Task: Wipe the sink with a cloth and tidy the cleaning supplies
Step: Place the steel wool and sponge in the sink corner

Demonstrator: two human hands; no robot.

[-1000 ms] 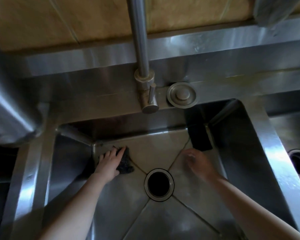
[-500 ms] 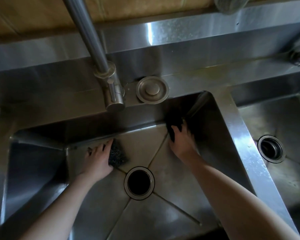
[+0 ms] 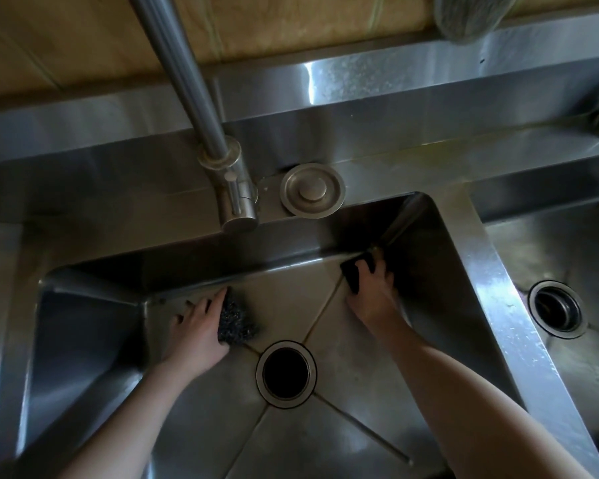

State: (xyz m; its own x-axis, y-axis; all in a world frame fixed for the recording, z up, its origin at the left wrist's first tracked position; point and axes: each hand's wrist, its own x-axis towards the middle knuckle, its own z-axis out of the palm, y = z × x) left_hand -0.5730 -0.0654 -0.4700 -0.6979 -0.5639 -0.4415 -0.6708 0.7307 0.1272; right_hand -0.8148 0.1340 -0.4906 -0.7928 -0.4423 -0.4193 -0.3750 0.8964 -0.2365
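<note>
Below, scourer (image 3: 238, 323) and cloth (image 3: 354, 277) beneath both hands (image 3: 197, 337) (image 3: 373, 300)

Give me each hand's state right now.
Left hand: open, fingers straight, pressing the dark speckled scouring pad onto the steel sink floor.
Right hand: closed, gripping the flat black rectangular pad in the far corner.

At my twelve o'clock a steel tap (image 3: 184, 81) slants up from the steel surface (image 3: 429, 160); a round metal cap (image 3: 312, 189) sits just beside its base, at three o'clock. Tan panelling (image 3: 83, 46) runs behind.
</note>
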